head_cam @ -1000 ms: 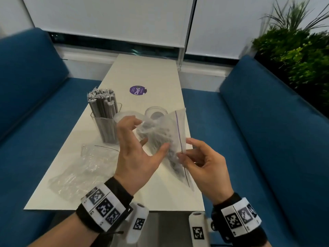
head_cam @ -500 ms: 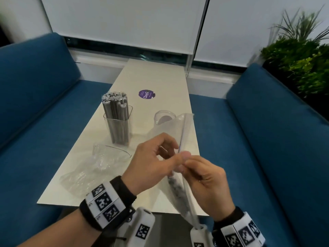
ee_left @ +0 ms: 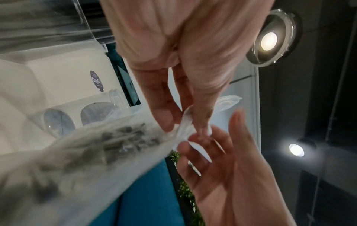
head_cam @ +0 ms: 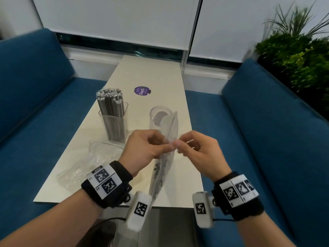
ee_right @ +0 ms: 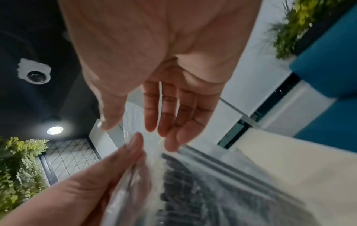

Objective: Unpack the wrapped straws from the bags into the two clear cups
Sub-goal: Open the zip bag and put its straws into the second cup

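Note:
A clear zip bag of grey wrapped straws hangs edge-on above the table's near end. My left hand pinches its top edge from the left, and my right hand pinches it from the right. In the left wrist view, thumb and forefinger squeeze the bag at its bunched lip. The right wrist view shows the bag below my fingers. One clear cup stands packed with straws. The other clear cup behind the bag holds no straws.
An empty crumpled plastic bag lies on the white table at the near left. A purple round sticker sits further back. Blue sofas flank the table on both sides, and green plants stand at the back right.
The bag has turned from flat-on to edge-on. Both hands have closed in on its top edge, thumbs nearly meeting, and now hold it a little higher over the table.

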The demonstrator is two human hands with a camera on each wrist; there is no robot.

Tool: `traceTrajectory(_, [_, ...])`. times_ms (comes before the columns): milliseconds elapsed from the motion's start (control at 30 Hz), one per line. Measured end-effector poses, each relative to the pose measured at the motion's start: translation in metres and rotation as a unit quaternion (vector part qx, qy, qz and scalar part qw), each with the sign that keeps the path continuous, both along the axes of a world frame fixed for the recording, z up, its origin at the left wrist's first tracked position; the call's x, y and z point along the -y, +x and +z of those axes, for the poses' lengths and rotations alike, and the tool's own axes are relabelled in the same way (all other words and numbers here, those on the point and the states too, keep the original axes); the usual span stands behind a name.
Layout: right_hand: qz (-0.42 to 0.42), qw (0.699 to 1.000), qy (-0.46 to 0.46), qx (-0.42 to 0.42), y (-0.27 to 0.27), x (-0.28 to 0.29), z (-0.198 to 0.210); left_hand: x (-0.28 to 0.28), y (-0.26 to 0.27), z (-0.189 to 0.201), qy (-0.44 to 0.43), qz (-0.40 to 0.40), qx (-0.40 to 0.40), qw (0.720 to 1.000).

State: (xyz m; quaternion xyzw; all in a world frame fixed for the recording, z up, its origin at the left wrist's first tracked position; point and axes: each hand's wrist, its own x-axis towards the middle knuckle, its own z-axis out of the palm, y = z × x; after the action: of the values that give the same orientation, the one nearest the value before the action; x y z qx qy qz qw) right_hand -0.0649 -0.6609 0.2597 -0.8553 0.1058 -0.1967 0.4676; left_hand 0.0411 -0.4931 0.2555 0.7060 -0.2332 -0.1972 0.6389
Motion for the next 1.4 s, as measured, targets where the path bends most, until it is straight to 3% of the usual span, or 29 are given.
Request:
traceTrajectory(133, [0.058, 0.997, 0.031, -0.048, 0.017, -0.009, 0.001, 0.005, -0.001, -0.005, 0.059, -0.005, 0.072, 0.996])
traceTrajectory(333, [0.108, 0.991, 0.053, -0.060, 0.011, 0.005, 0.000, -0.008, 0.003, -0.002, -0.006, -0.091, -0.054, 0.994])
traceTrajectory(433, [0.086, 0.993, 0.038, -0.071, 0.009, 0.003, 0.001, -0.010, -0.002, -0.002, 0.015, -0.096, -0.027, 0.995])
traceTrajectory(600, [-0.023, 1.000, 0.015, -0.007, 0.012, -0.012, 0.003, -0.005, -0.005, 0.000, 0.046, -0.073, 0.047, 0.995])
traceTrajectory(767, [0.034, 0.995, 0.095, -0.007, 0.006, -0.007, 0.009, -0.006, -0.001, 0.004, 0.010, -0.073, -0.009, 0.997])
traceTrajectory(933, [0.078, 0.996, 0.018, -0.048, 0.000, 0.007, 0.009, -0.007, -0.004, 0.001, 0.023, -0.094, -0.045, 0.994])
traceTrajectory(1100, [0.007, 0.984, -0.157, -0.085, 0.005, -0.005, 0.015, 0.003, -0.011, 0.001, 0.013, -0.016, -0.023, 1.000])
traceTrajectory(1233, [0.017, 0.989, -0.094, -0.112, 0.006, -0.020, 0.023, 0.001, -0.012, 0.003, -0.013, -0.014, -0.008, 1.000])
traceTrajectory(1400, [0.096, 0.983, -0.100, -0.124, 0.001, -0.008, 0.022, -0.006, -0.012, 0.002, 0.004, -0.040, -0.028, 0.999])
